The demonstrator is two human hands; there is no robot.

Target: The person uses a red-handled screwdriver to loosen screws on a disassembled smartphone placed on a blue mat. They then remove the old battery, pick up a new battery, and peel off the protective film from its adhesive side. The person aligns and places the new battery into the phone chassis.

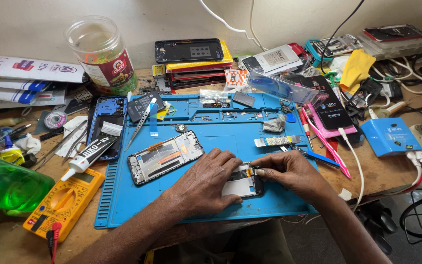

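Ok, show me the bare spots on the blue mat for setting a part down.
Bare mat lies along the front left, below the phone frame, and between that frame and the tweezers. Its back trays and the table's right side are crowded. Left hand and right hand cover the middle.

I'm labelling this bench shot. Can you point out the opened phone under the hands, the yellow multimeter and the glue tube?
opened phone (240, 185), head view, on its pale inner plate between the hands.
yellow multimeter (63, 201), head view, on its dial.
glue tube (93, 152), head view, on the middle of its white body.

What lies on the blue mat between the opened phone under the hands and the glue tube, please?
In the head view, a bare phone frame lies on the blue mat, between the opened phone and the glue tube.
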